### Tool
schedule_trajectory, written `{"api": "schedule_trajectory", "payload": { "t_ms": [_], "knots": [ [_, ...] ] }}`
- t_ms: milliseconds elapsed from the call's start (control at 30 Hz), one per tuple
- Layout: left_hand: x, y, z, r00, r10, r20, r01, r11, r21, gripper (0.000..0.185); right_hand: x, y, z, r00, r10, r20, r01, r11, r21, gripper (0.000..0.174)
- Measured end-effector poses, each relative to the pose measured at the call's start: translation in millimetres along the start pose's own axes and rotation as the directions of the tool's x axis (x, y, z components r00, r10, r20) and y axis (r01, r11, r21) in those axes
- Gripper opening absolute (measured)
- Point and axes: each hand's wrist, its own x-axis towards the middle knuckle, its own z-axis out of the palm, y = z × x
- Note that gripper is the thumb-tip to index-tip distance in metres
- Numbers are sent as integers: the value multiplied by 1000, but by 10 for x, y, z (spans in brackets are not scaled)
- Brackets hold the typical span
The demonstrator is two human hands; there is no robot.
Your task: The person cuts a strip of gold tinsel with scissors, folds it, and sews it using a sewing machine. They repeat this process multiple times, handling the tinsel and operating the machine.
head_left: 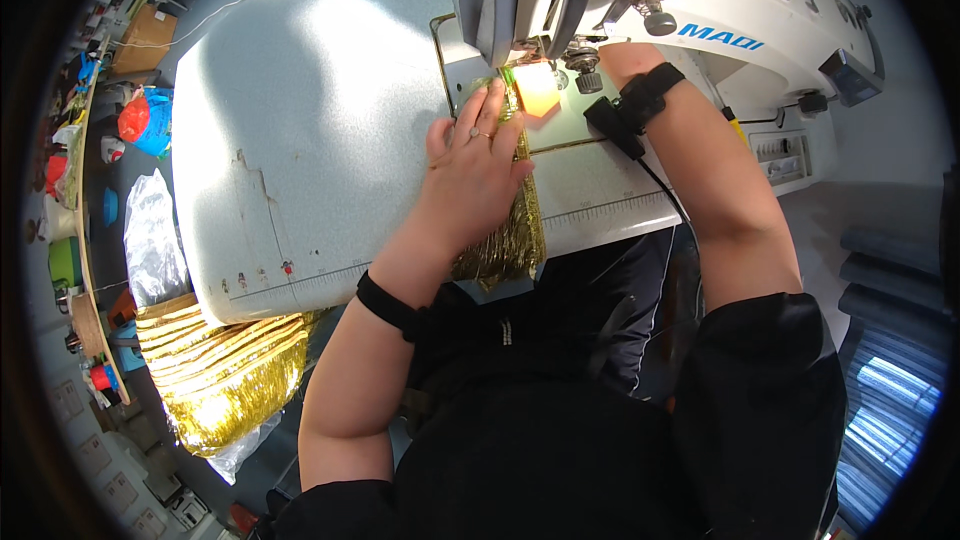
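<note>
My left hand (476, 154) lies flat, fingers apart, on a strip of gold metallic fringe (499, 255) on the bed of a sewing machine (705, 30). The fringe's woven edge (534, 217) runs up beside my thumb towards the presser-foot area, and its strands hang over the table's front edge. My fingertips are just in front of the machine head (480, 0), which hides the needle. My right hand (628, 58) reaches behind the machine's arm; only the part near the wrist shows, its fingers hidden. A yellow-orange patch (537, 88) glows beside the fringe; I cannot tell what it is.
The pale sewing table (315, 165) has a printed ruler (592, 206) along its front edge. At its left hangs a bundle of gold fringe (225, 367) with clear plastic (154, 232). A black cable (671, 195) runs from my right wrist strap (645, 101). A cluttered shelf (86, 202) stands far left.
</note>
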Motion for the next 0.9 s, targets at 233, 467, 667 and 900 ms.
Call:
{"api": "schedule_trajectory", "payload": {
  "t_ms": [233,467,667,900],
  "knots": [
    [40,-36,-35,999,6,52,-7,1000,19,51,-8,10,11,1000,2,-4,-2,1000,3,23],
    [-30,14,-35,1000,7,-23,-6,999,46,48,-18,15,19,1000,-1,-10,1,1000,-2,24],
    [-18,4,-26,999,28,-25,-27,998,54,46,-21,21,22,1000,3,-15,-3,1000,-3,26],
    [-5,-21,-13,999,49,-22,-47,997,68,46,-14,9,21,1000,-4,-15,4,1000,-12,27]
  ]
}}
